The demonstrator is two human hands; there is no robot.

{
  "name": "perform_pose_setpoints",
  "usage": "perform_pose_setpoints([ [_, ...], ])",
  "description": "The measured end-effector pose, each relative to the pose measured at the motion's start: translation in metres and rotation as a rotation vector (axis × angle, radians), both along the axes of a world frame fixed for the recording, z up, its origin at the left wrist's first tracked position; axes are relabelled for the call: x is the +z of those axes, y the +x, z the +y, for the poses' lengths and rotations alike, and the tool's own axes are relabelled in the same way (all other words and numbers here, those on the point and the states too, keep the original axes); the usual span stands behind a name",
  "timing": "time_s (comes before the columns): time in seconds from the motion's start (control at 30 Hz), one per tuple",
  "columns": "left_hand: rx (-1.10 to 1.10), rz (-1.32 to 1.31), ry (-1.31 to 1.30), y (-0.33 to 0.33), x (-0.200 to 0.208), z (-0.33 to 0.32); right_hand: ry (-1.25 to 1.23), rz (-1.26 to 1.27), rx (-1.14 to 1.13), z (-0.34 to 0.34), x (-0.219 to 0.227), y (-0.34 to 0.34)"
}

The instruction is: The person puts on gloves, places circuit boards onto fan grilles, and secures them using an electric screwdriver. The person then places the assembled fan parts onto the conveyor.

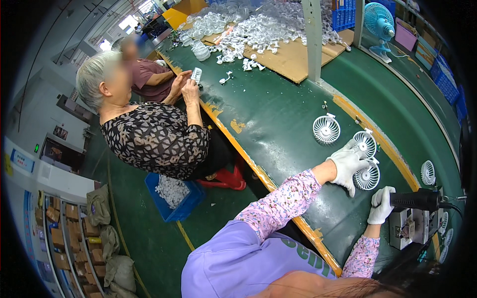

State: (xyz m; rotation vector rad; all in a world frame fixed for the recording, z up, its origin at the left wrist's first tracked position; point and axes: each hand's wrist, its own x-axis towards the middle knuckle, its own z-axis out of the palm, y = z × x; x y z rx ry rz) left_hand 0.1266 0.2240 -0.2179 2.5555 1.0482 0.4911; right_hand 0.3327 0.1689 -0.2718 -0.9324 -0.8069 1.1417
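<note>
white fan grilles (pixel 369 178), table (pixel 278 124) | left hand (pixel 347 166): fingers spread across two | right hand (pixel 380 206): clamped on black tool (pixel 415 199)

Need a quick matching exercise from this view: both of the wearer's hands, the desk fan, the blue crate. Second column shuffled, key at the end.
Column 1
1. Left hand
2. Right hand
3. Desk fan
4. Blue crate

Column 2
A. At the end of a black tool
B. On the floor, with small white pieces inside
C. At the round white covers on the green table
D. Turquoise, near the upper right of the view

Right pairs: 1-C, 2-A, 3-D, 4-B
</note>
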Motion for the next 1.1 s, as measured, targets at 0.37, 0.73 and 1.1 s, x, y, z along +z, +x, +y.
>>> perform_pose_setpoints([
  [0.37, 0.053, 0.003, -0.090, 0.000, -0.003, -0.001, 0.026, -0.024, 0.022, 0.000, -0.004, 0.004],
  [0.73, 0.080, -0.021, -0.048, 0.005, -0.015, 0.000, 0.003, 0.026, 0.001, -0.003, -0.002, 0.001],
  [1.1, 0.022, 0.066, -0.009, 0.024, -0.015, -0.010, -0.014, -0.255, -0.071, -0.037, 0.036, 0.009],
])
